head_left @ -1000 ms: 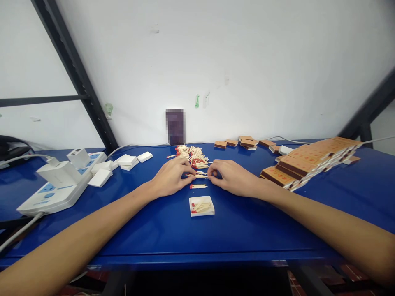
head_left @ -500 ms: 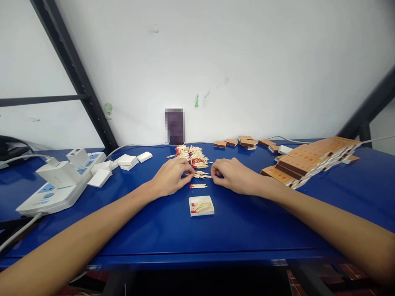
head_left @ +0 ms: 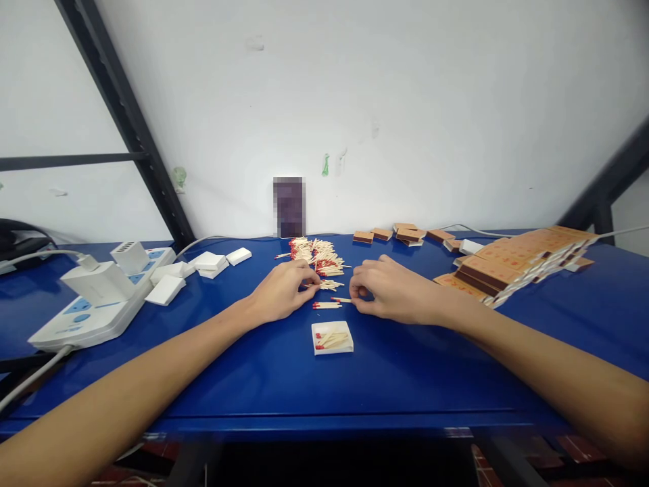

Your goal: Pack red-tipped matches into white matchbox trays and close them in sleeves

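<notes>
Pinched in my right hand (head_left: pixel 378 289) is the plain end of a single match (head_left: pixel 341 299), its red head pointing left. My left hand (head_left: pixel 286 289) is closed on a small bunch of matches (head_left: pixel 330 286), whose plain ends stick out to the right of the fingertips; their heads are hidden. Just below lies a short row of matches (head_left: pixel 327 306) with red heads to the left. Nearer me sits an open white matchbox tray (head_left: pixel 332 346) holding several matches. Behind my hands is a large heap of loose matches (head_left: pixel 319 253).
Orange matchbox sleeves (head_left: pixel 512 260) are piled at the right, with several more matchboxes (head_left: pixel 408 235) along the wall. White trays (head_left: pixel 207 262) and a power strip with chargers (head_left: pixel 109 318) lie at the left. A pixelated dark rectangle (head_left: pixel 289 208) stands against the wall.
My right hand has drawn one match out to the right and slightly toward me, away from the bunch. My left hand stays in place on the bunch.
</notes>
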Demonstrator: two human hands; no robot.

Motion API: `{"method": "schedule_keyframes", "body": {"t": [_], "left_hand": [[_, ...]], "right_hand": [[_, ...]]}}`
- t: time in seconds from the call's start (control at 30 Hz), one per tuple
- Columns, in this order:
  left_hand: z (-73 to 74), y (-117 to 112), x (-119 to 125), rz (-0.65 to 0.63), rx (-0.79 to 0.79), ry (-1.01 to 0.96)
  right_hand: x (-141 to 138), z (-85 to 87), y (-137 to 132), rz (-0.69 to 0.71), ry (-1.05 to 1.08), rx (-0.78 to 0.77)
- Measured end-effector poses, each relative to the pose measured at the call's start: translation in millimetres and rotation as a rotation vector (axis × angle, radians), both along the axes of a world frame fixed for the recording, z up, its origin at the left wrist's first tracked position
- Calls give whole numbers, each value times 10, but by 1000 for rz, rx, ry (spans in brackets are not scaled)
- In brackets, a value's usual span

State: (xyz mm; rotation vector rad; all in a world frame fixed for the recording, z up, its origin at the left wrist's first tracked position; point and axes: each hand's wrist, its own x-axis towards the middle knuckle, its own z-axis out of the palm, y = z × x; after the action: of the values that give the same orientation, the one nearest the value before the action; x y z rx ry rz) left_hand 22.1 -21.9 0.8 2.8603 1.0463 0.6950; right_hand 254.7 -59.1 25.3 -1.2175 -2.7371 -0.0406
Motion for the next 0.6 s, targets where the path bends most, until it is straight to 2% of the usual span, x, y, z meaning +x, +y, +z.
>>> {"method": "schedule_keyframes", "body": {"t": [0.27,0.4,0.6], "left_hand": [[-1,25,-94,-15,57,-33],[30,22,-161,-34,58,1],[60,3,-170,-20,50,45]], "right_hand": [[-162,-184,65,47,111,69],[-187,-200,67,109,181,68],[-183,-175,98,8,213,150]]}}
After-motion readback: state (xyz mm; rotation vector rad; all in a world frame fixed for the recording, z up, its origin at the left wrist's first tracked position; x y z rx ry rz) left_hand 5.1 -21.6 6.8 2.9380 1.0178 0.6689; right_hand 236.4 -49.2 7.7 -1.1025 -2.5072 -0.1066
